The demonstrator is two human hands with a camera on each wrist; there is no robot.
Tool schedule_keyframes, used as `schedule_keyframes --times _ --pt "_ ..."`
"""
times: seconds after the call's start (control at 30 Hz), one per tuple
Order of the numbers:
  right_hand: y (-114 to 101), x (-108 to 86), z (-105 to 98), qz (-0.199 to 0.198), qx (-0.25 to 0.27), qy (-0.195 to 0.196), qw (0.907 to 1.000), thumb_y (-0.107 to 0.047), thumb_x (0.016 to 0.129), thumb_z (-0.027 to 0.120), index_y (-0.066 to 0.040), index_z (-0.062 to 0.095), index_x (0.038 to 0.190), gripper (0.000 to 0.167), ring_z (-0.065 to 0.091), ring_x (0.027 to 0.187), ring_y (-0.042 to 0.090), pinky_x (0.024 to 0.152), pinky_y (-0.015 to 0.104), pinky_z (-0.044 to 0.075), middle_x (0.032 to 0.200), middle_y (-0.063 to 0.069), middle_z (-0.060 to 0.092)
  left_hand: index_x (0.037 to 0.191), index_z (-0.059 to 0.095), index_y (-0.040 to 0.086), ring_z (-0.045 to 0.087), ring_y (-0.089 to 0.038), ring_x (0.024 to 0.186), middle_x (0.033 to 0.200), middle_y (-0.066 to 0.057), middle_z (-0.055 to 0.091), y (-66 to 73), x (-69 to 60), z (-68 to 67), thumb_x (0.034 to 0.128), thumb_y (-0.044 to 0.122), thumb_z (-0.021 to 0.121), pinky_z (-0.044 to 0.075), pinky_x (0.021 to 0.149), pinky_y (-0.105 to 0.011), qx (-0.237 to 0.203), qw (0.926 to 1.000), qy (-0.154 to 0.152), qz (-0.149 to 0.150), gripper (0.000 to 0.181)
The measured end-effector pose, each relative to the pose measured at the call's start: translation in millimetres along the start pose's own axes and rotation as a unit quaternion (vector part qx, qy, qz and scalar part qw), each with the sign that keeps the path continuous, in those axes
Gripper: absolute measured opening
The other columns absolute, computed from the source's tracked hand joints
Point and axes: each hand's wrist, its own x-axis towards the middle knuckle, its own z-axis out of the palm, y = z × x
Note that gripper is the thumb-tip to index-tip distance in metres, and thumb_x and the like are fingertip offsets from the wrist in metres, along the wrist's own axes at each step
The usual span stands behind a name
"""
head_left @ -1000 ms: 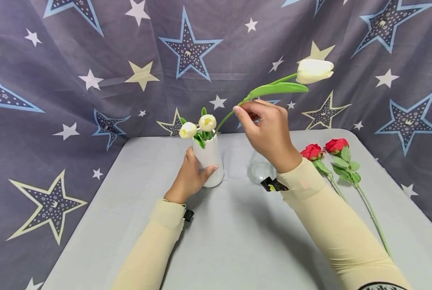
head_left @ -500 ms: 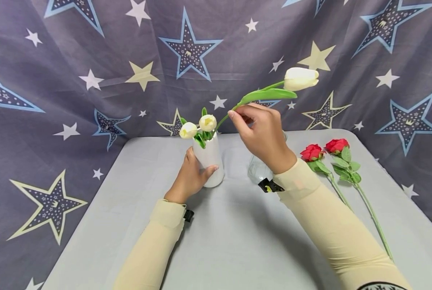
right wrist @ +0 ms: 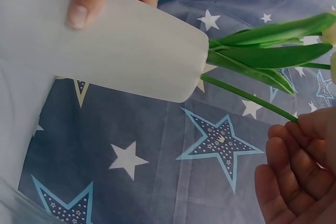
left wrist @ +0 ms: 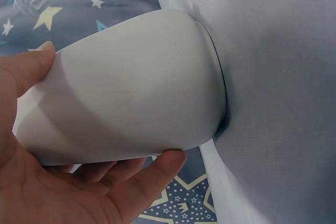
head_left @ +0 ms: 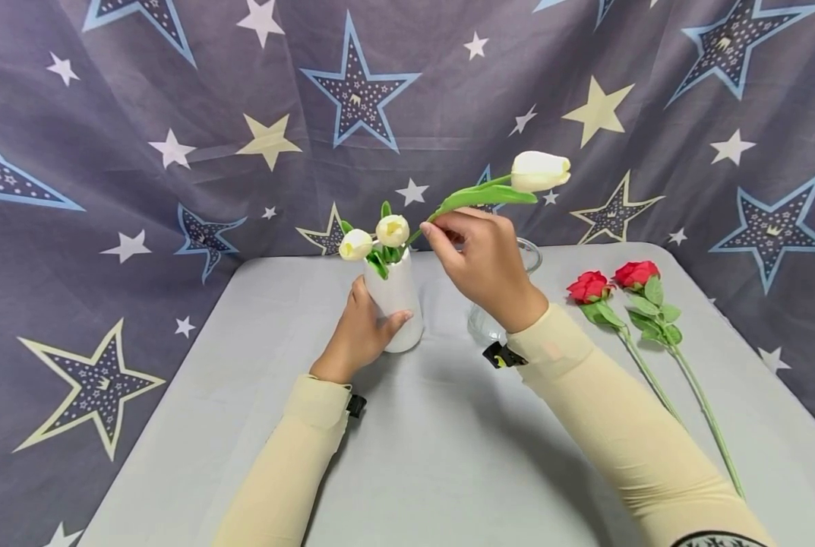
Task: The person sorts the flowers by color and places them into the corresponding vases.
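Note:
My left hand [head_left: 354, 334] grips a white vase [head_left: 399, 304] around its side. The vase stands on the table, and the left wrist view shows the thumb and fingers on either side of it. Two white tulips [head_left: 392, 230] rise from its mouth. Up and to the right, my right hand [head_left: 485, 258] pinches the green stem [right wrist: 247, 98] of another white tulip [head_left: 540, 172] between thumb and fingers. That stem slants, its lower end inside the vase mouth, while the flower leans to the right above my hand.
Behind my right wrist stands a clear glass vase [head_left: 482, 325], partly hidden. Two red roses, a left one [head_left: 589, 287] and a right one [head_left: 636, 274], lie with long stems on the right of the grey table [head_left: 407, 456]. A star-patterned curtain [head_left: 134, 152] hangs behind.
My right hand has moved down and left with the tulip, and its stem has slid deeper into the white vase. My left hand and the vase have stayed in place.

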Motion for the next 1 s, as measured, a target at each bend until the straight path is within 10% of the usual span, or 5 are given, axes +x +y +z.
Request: schedule_keyframes --times 1.0 --pt "7.4 -8.6 30.1 0.008 -0.063 -0.093 0.9936 -0.028 0.101 0.067 -0.015 0.079 0.086 0.024 0.063 0.069 0.012 0.066 0.03 0.051 0.082 -0.002 0.071 0.156 0.016 -0.003 0.048 -0.034 0.126 0.143 -0.025 0.039 -0.3 0.8 -0.1 0.0946 0.029 0.078 0.042 0.109 -0.05 0.007 0.9999 -0.006 -0.013 0.093"
